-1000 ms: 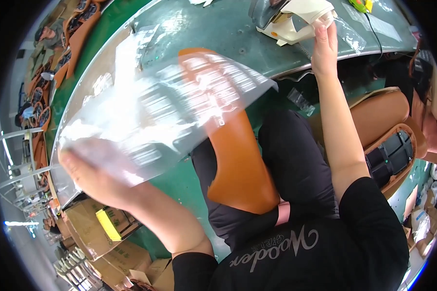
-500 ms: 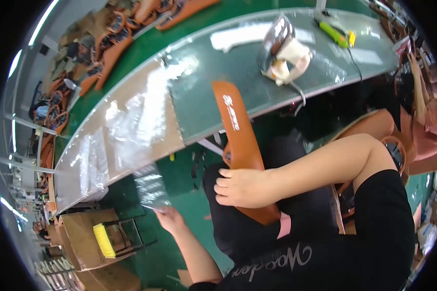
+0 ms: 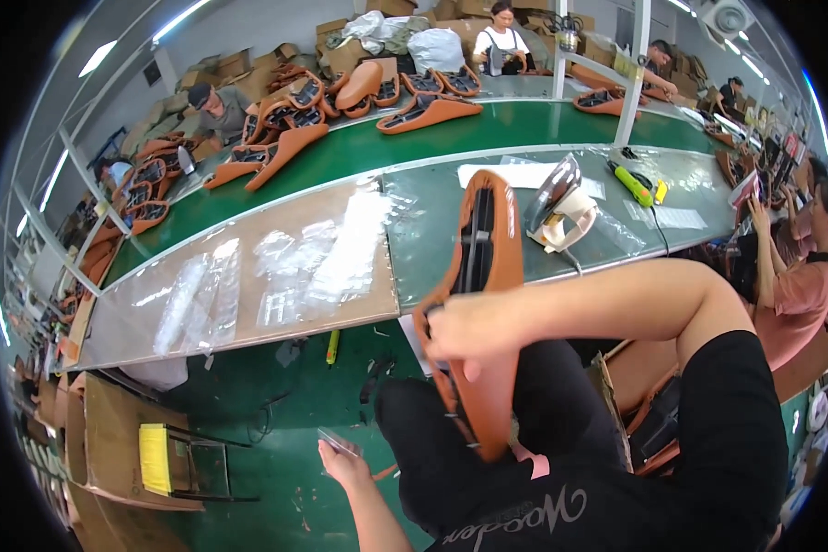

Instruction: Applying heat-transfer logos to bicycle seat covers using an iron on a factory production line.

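Observation:
My right hand (image 3: 469, 328) grips a long tan leather-covered piece (image 3: 499, 386) around its middle and holds it upright over my lap. Its hollow side, with black inner parts, partly faces me; the fingers curl over its left edge. The hand is slightly blurred. Lower and to the left, my left hand (image 3: 345, 467) pinches a clear plastic piece (image 3: 340, 443), seen nearly edge-on, above the green floor. A pink strip (image 3: 532, 462) shows by the lower end of the tan piece. The workbench (image 3: 414, 276) lies beyond both hands.
Clear plastic bags (image 3: 340, 253) lie on the bench's left part. An iron (image 3: 561, 207) and a green corded tool (image 3: 632, 184) rest at the right. Behind runs a green conveyor (image 3: 359, 152) with tan pieces. A carton (image 3: 110, 451) stands lower left; co-workers sit around.
The tan piece has been turned over, so its hollow side shows instead of its smooth printed face. My left hand and the plastic have moved away from the bench edge. The view has tilted up.

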`<state>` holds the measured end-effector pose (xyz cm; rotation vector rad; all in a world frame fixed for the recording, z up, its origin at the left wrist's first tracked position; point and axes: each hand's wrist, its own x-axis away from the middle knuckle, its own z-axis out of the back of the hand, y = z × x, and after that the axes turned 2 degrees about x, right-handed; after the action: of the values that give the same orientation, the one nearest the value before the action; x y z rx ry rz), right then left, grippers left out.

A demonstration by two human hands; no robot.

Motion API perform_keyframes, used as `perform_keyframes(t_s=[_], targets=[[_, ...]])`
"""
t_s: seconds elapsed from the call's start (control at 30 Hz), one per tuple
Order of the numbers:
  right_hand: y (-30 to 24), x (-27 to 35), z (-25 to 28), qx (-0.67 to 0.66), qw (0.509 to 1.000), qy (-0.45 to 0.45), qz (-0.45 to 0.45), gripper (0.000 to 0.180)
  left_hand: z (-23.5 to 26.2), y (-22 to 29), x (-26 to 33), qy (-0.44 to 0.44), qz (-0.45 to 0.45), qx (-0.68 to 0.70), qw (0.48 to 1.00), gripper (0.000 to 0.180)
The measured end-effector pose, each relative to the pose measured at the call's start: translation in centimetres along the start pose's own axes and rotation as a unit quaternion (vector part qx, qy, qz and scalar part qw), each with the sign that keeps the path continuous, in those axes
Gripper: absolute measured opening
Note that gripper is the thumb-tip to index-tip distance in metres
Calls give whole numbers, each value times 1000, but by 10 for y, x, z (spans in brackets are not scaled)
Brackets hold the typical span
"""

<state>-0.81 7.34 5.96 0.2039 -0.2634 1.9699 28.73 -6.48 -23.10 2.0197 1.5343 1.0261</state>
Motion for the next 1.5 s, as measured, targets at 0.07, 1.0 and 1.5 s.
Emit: perform_keyframes(t_s=[0.07,1.0,1.5], targets=[[19,-5,50,-42,996,73,-11,34,-12,-9,-4,24,-30,-32,999,16],[571,-298,55,124,945,224,-202,29,-104,-211,-131,-268,118,-461,838,40],[618,-549,85,293,908,163,-250,24,-82,-230,-149,-254,57,-574,776,38]])
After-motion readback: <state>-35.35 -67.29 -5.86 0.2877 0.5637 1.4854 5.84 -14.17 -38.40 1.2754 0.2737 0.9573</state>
